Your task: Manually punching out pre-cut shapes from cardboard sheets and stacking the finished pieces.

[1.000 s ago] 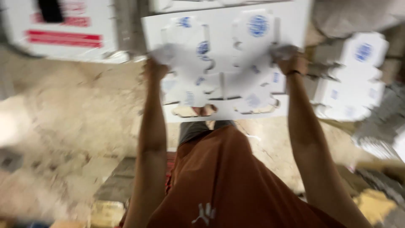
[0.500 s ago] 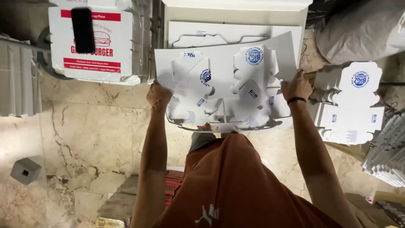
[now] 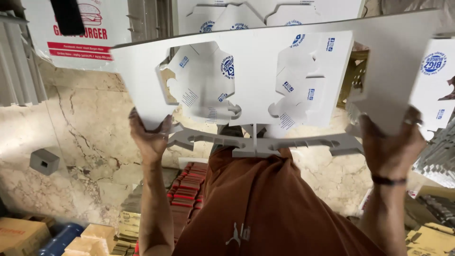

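Observation:
I hold a large white die-cut cardboard sheet (image 3: 256, 71) up in front of me. It has box-shaped cut-outs, and through them show flat white box blanks with blue round prints (image 3: 213, 80). My left hand (image 3: 150, 137) grips the sheet's lower left corner. My right hand (image 3: 391, 147), with a dark band at the wrist, grips its lower right edge. A strip of grey cut waste (image 3: 256, 142) hangs along the sheet's bottom edge, just above my rust-brown shirt (image 3: 265, 204).
A white box with red print and a burger drawing (image 3: 90, 33) lies at the upper left. Stacks of white blanks (image 3: 438, 71) sit at the right. On the marble floor (image 3: 80, 137) are a small grey block (image 3: 44, 161), red-edged stacked sheets (image 3: 187, 187) and brown cartons (image 3: 21, 234).
The sheet has come much closer to the camera and now fills the upper view. Both hands have kept their grip on its lower corners and spread wider in the picture.

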